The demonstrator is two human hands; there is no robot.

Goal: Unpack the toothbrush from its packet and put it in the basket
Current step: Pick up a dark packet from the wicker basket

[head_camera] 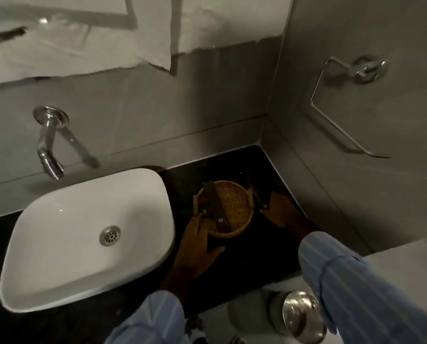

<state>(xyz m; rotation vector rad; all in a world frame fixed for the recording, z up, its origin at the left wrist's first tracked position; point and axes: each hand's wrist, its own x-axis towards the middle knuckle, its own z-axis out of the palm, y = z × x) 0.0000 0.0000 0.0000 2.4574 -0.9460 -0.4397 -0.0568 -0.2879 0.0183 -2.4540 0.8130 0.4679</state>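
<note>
A dark, flat packet (213, 207) is lying across the left part of the woven basket (234, 212), its near end reaching over the rim toward the left hand (197, 247). That hand's grip is sitting at the packet's near end with fingertips touching it, but whether the fingers are closing on it cannot be told in this dim light. A second dark packet (257, 194) is standing just beside the basket's right rim, and the right hand (280, 214) is pinching its lower end. No bare toothbrush is showing anywhere, so the unpacking is looking not yet done: judging from this, opening a packet, drawing the brush out and laying it in the basket are all remaining.

The basket is sitting on the dark surface (244, 269) between the white sink (58, 244) on the left and the corner wall (331, 182) on the right. Both are near, so sideways room is tight. The open stretch of surface toward the person is offering the most space for tearing a packet open.
</note>
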